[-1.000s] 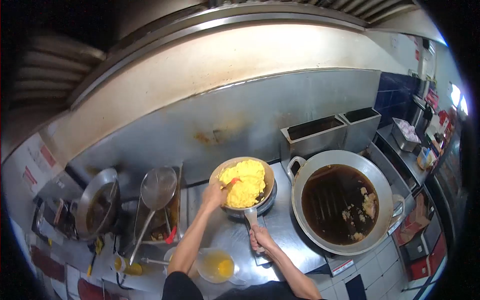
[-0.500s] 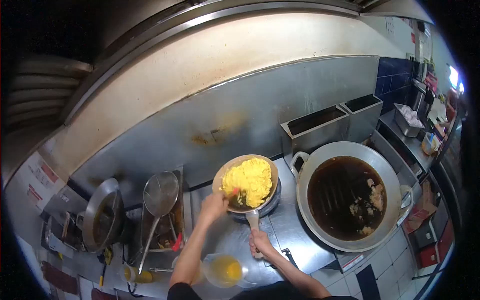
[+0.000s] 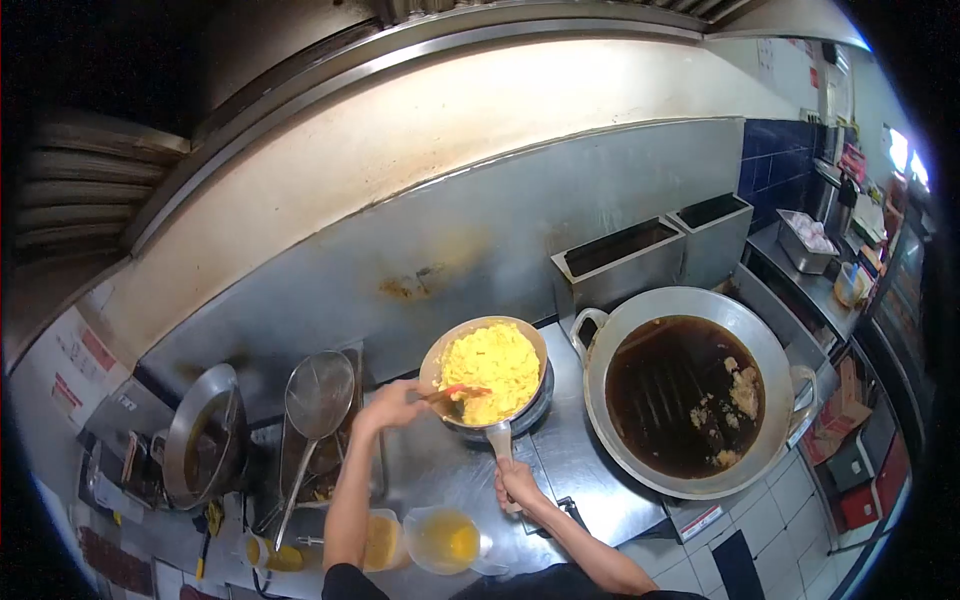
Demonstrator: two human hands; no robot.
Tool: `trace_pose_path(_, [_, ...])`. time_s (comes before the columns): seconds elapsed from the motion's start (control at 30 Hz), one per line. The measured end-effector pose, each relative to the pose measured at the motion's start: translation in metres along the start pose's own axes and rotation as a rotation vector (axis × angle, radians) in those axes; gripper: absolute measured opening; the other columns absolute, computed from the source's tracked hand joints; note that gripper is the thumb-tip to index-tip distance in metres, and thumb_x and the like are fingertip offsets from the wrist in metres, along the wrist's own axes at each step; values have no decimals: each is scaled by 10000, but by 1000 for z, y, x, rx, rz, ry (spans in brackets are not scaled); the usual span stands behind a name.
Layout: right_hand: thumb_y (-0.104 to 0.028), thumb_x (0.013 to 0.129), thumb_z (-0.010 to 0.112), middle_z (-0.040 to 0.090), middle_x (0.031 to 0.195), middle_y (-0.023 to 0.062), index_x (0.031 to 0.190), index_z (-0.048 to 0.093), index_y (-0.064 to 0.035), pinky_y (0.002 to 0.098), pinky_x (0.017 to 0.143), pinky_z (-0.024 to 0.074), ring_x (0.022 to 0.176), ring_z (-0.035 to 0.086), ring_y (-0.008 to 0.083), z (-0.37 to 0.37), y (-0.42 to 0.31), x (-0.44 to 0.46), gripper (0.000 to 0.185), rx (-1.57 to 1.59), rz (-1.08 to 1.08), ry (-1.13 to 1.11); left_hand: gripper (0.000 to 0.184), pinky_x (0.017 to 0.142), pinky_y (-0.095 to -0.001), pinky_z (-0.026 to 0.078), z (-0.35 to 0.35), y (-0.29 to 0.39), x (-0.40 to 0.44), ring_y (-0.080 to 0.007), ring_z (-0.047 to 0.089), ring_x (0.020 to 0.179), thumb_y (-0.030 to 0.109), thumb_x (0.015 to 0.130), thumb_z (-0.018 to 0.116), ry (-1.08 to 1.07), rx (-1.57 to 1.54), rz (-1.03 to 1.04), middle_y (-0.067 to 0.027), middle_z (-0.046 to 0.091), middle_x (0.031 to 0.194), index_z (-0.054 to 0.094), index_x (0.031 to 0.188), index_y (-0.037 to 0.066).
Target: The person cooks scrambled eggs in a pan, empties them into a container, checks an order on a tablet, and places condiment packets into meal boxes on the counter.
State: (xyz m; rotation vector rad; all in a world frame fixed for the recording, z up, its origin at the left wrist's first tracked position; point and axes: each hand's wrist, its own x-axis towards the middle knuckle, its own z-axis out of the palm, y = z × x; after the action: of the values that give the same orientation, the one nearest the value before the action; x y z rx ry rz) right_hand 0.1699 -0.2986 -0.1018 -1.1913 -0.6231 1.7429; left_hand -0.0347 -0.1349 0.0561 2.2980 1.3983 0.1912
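Observation:
Fluffy yellow scrambled egg [image 3: 492, 360] fills most of a frying pan [image 3: 432, 368] that sits over a burner [image 3: 537, 408]. Around the pan's pale handle [image 3: 499, 442], my right hand [image 3: 518, 484] is closed. My left hand [image 3: 394, 402], at the pan's left rim, grips a slim red-and-brown utensil [image 3: 457, 390] whose far end reaches into the egg; its exact kind is unclear. Below the pan, nearer to me, stand a clear jug [image 3: 440, 540] with yellow liquid and another container [image 3: 381, 540] of yellowish liquid, partly behind my left forearm.
On the right is a large wok [image 3: 600, 400] of dark oil [image 3: 665, 400] with fried bits. A long-handled strainer [image 3: 320, 395] rests over a metal tray at left, beside another wok [image 3: 180, 440]. Steel bins [image 3: 620, 270] stand against the back wall.
My left hand has moved up and left, bringing the utensil nearly level across the pan's left side. The egg looks more broken up. My right hand keeps hold of the handle.

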Motion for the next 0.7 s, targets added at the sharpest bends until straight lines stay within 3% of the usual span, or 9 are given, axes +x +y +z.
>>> trace_pose_path(0.07, [-429,1004,407,451,569,31,867,451,-68,313,365,405,397,466,154,-1,1,3,389,-16,20,-15,284,829,-374,495,-10,3,0,-258,661,938,280,824,685,36,79,-82,-157,698,953,688,1030,85])
trace_pose_path(0.13, [-400,1008,400,454,571,32,853,459,-59,301,358,391,399,462,148,2,-1,2,379,-8,26,-13,295,811,-386,506,-16,15,14,-355,658,917,265,784,683,208,65,-123,-172,693,969,701,1019,88])
trace_pose_path(0.2, [-371,1012,392,457,574,32,839,467,-50,290,352,377,401,458,143,1,-3,0,372,-6,35,-2,306,825,-374,497,12,-13,63,-270,662,941,263,781,708,159,-6,-145,-177,695,963,686,1023,77])
trace_pose_path(0.33, [-376,1012,397,453,565,29,837,472,-50,286,348,371,397,459,141,2,0,-1,377,-4,-7,-9,290,816,-371,495,77,-7,107,-271,659,906,229,788,704,122,-226,-156,-181,692,928,677,1015,51])
trace_pose_path(0.4, [-382,1013,398,450,559,27,837,475,-52,285,347,369,394,459,140,-2,1,2,382,4,-20,3,283,811,-368,492,80,-7,100,-272,654,878,212,806,692,74,-157,110,-183,685,893,664,1018,27])
trace_pose_path(0.47, [-391,1014,400,450,552,26,843,477,-54,285,340,363,385,456,139,-3,7,4,386,14,-44,-38,279,820,-358,488,61,-10,77,-256,653,888,213,819,687,9,-130,194,-166,687,889,661,1045,51])
trace_pose_path(0.57, [-416,1012,395,448,564,30,849,465,-62,298,355,392,401,469,143,-5,8,6,396,16,-32,-58,273,815,-397,503,10,37,16,-316,674,868,200,808,667,-125,-109,170,-210,684,918,684,1035,48])
trace_pose_path(0.6, [-416,1012,395,448,564,30,849,465,-62,298,355,392,401,469,143,-5,7,7,396,25,-29,-55,277,816,-422,501,-4,56,-3,-340,665,894,218,815,663,-123,60,70,-197,684,936,669,1049,71])
trace_pose_path(0.7, [-416,1013,394,451,561,31,849,461,-59,301,348,389,393,469,145,1,3,4,398,53,8,-57,271,814,-466,499,14,52,4,-380,646,926,235,823,639,-76,287,-111,-193,679,964,648,1051,90])
